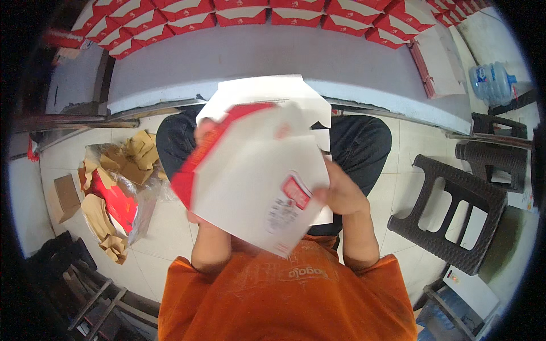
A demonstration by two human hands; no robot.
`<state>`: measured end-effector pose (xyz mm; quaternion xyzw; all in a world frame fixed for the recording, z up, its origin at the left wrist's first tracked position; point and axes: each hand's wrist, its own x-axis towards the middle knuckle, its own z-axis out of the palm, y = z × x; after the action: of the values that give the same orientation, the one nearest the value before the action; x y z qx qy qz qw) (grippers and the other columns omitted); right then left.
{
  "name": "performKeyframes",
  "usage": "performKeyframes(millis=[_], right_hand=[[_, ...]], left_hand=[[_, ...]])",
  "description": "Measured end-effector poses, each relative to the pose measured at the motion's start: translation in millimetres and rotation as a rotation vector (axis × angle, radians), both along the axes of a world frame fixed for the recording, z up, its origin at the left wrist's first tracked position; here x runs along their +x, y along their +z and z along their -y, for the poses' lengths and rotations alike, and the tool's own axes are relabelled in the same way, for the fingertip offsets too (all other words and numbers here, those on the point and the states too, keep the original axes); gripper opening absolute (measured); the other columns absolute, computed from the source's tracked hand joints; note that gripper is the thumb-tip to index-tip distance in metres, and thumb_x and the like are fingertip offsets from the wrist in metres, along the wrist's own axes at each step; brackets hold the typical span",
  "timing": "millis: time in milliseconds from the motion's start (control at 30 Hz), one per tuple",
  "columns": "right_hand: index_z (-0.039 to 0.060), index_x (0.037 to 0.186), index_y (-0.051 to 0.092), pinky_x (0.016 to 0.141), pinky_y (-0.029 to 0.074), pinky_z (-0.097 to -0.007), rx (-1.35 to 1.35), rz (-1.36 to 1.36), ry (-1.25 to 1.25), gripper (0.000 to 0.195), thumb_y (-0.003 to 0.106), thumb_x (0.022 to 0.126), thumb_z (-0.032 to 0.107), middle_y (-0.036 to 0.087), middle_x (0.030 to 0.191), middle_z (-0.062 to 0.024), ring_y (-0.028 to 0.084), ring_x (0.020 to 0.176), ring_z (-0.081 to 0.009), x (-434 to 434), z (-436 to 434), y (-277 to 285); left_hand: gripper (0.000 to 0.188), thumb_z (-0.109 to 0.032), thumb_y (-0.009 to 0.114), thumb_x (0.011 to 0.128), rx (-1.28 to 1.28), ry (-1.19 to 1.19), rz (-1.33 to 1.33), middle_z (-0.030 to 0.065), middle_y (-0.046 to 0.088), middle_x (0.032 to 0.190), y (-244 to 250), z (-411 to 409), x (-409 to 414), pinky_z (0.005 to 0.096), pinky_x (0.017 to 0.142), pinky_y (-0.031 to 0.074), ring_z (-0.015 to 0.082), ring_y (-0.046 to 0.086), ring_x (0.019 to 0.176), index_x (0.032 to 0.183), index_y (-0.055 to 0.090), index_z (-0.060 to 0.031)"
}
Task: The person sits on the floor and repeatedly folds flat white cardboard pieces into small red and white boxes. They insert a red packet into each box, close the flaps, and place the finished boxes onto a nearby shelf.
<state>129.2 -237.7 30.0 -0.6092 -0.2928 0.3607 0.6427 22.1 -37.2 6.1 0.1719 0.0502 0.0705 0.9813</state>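
Over my lap a partly folded carton [251, 170], white with a red side and a printed red panel, is held tilted and blurred by motion. My right hand [343, 192] grips its right edge, thumb on the white face. At its left, my left hand [205, 130] shows only fingertips by the red side and a bit near the wrist; the rest is hidden behind the carton, which it appears to hold. Under it, flat white die-cut card [260, 87] lies across my thighs, reaching the table edge; whether it is one sheet or several I cannot tell.
Rows of red-and-white boxes [241, 17] line the far side of the grey table [256, 51]. Flat cartons [439, 64] lie at its right end. Dark plastic stools [452, 213] stand right; a plastic bag of cardboard scraps [115, 192] sits on the floor left.
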Motion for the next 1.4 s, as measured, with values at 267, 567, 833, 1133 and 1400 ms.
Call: performKeyframes(millis=[267,567,833,1133,1400], right_hand=[[0.0029,0.114,0.065,0.099,0.043,-0.0366,0.041,0.453,-0.3,0.043,0.073,0.072,0.003,0.054,0.126,-0.0115,0.053,0.117,-0.0216,34.3,22.9,-24.7],[0.0007,0.117,0.057,0.098,0.04,-0.0324,0.063,0.474,-0.601,0.032,0.041,0.089,0.001,0.057,0.111,-0.0142,0.056,0.108,-0.0255,26.8,-0.7,-66.9],[0.0025,0.109,0.055,0.097,0.04,-0.0328,-0.056,0.304,-0.589,0.025,0.053,0.084,0.003,0.057,0.108,-0.0113,0.054,0.106,-0.0224,14.9,0.1,-45.1],[-0.0005,0.129,0.044,0.099,0.042,-0.0393,-0.275,0.483,-0.939,0.052,0.067,0.084,0.012,0.052,0.124,-0.016,0.051,0.119,-0.0274,71.8,67.1,-24.8],[0.0018,0.133,0.041,0.051,0.054,-0.0324,0.212,0.02,-1.24,0.07,0.068,0.084,0.044,0.064,0.099,-0.0129,0.064,0.071,-0.0215,294.7,23.0,109.7]], left_hand=[[0.071,-0.025,0.08,0.071,1.015,0.222,-0.302,0.0104,0.051,0.121,4.0,10.6,6.0,0.0328,0.099,0.039,0.0208,0.051,0.113,0.128,0.043,-0.009],[0.031,-0.008,0.067,0.078,0.856,0.626,-0.439,0.0052,0.055,0.102,-48.1,44.9,28.6,0.0302,0.093,0.041,0.0151,0.053,0.098,0.103,0.05,-0.0059],[0.032,0.003,0.05,0.072,1.119,0.645,-0.463,0.0076,0.054,0.103,-31.0,41.8,29.3,0.028,0.09,0.041,0.0137,0.052,0.095,0.103,0.05,-0.0041],[0.042,-0.033,0.048,0.098,0.82,0.427,-0.466,0.0075,0.054,0.105,-19.4,16.7,66.7,0.0278,0.081,0.046,0.0137,0.054,0.095,0.129,0.039,-0.0063],[0.092,-0.032,0.085,0.065,1.904,0.066,-0.526,0.0227,0.043,0.13,-27.2,117.3,58.1,0.0466,0.099,0.038,0.0379,0.044,0.119,0.135,0.036,0.0029]])
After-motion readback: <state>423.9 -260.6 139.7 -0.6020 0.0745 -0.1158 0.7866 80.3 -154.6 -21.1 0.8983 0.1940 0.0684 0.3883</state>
